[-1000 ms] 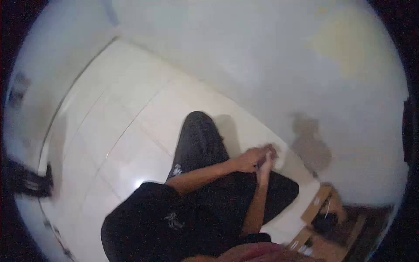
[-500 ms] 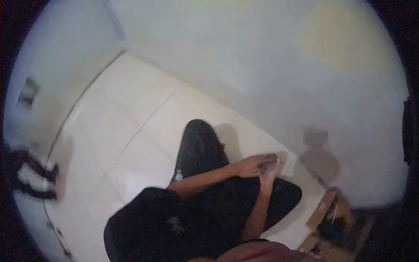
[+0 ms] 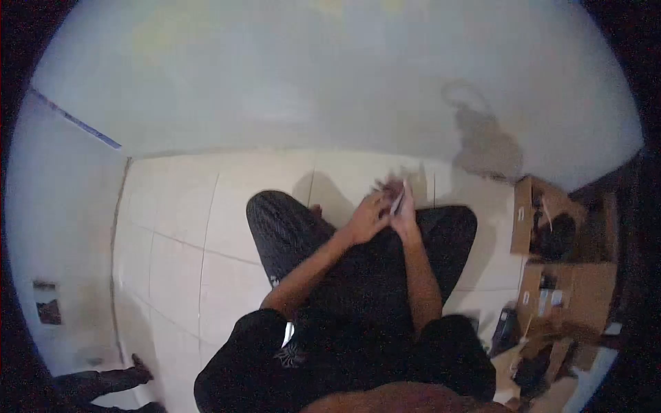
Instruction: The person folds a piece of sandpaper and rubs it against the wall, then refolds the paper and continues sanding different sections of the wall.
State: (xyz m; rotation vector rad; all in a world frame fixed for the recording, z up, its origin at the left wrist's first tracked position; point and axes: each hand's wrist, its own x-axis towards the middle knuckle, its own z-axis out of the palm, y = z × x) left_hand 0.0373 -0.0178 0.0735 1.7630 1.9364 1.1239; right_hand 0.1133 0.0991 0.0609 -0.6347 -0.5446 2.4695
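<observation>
My left hand (image 3: 370, 217) and my right hand (image 3: 405, 215) meet above my lap, between my knees. Between them is a small dark brownish thing (image 3: 392, 187) with a pale flat edge; blur hides its kind. My right hand is closed round its near side, thumb side up. The bent fingers of my left hand press against it from the left, partly hidden behind one another. My crossed legs in dark trousers (image 3: 451, 241) lie beneath both forearms.
Cardboard boxes (image 3: 523, 220) with dark items inside stand on the right. A pale tiled floor (image 3: 172, 275) runs to the wall (image 3: 275, 89) ahead. At the lower left shows another person's dark-clothed leg (image 3: 103, 382). A dark object (image 3: 506, 330) lies by my right side.
My view has turned to the right and levelled, so the wall now runs across the top and more boxes show. Both hands stay together, now further from my body.
</observation>
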